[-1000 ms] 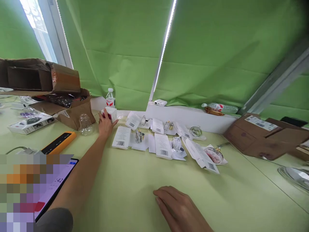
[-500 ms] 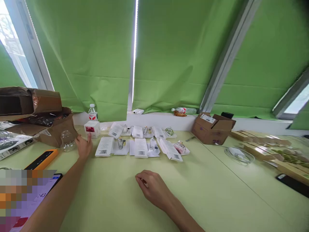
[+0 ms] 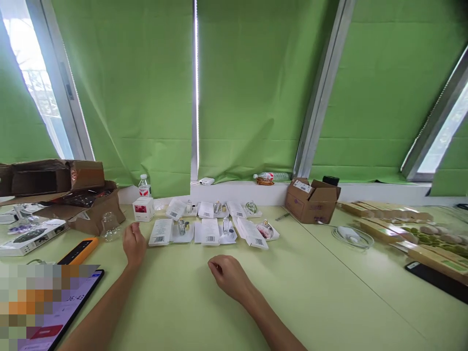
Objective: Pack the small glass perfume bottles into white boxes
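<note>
My left hand (image 3: 134, 243) is just right of a clear plastic container (image 3: 110, 227) and in front of a small white box (image 3: 144, 209) with a red picture. Its fingers are curled together, and nothing shows in them. My right hand (image 3: 230, 277) rests in a loose fist at the middle of the table, apart from any object. Beyond both hands lie several opened white packages with barcodes, among them a front-left package (image 3: 161, 231). Small glass bottles sit by them, such as a clear bottle (image 3: 225, 226), a round green bottle (image 3: 250, 208) and a round pinkish bottle (image 3: 265, 230).
On the left are brown cardboard boxes (image 3: 87, 174), an orange-and-black power strip (image 3: 78, 251) and a tablet (image 3: 78, 304). A cardboard box (image 3: 310, 202), a coiled white cable (image 3: 353, 237), yellowish trays (image 3: 380, 229) and a black phone (image 3: 437, 280) lie right. A water bottle (image 3: 144, 186) stands behind.
My left hand has drawn back toward me, away from the clear container and white box, and its fingers have curled in. My right hand stays curled in about the same place. The view has shifted slightly.
</note>
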Demonstrator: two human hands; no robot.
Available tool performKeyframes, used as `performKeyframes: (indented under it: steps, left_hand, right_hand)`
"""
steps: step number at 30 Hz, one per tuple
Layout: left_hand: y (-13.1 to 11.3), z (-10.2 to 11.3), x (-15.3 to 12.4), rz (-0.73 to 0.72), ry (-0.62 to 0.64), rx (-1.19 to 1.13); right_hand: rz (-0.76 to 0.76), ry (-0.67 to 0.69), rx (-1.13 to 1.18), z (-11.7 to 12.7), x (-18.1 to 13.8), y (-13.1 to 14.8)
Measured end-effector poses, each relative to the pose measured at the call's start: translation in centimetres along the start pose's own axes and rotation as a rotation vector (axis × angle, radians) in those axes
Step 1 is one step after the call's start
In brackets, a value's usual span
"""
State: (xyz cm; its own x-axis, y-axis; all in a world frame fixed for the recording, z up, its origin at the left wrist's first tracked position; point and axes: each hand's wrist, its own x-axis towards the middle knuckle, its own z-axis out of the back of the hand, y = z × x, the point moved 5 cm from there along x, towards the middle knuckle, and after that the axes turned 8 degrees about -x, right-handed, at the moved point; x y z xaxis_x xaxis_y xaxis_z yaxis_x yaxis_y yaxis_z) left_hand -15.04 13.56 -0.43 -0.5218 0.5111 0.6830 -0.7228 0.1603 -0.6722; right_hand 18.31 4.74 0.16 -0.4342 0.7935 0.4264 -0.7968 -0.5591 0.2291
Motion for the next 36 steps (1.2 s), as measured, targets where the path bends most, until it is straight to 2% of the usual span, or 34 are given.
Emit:
performKeyframes:
  steps: [4,9,13,22,36]
  left_hand:
    - [-3.0,-0.7,-1.8,-0.124,0.145,0.0]
    - [-7.0,-3.2,-5.0,-0.317,0.513,0.029]
    - [-8.0,-4.2,-6.9,-0.377,0.69,0.1]
    - [-6.9,-5.1,-8.1,-0.359,0.874,0.296]
    - [-7.9,-5.3,-8.8,-0.418,0.964,0.398]
  right_hand:
    - [0.011,0.001,0.008,0.1,0.0,-0.1]
    - [-0.008,0.004,0.008,0.0,0.2,-0.7]
    - [-0.004,0.026,0.016,0.0,0.3,-0.7]
    - [-0.019,0.047,0.036,-0.4,0.6,-1.0]
    - [-0.046,0.055,0.046,-0.4,0.6,-1.0]
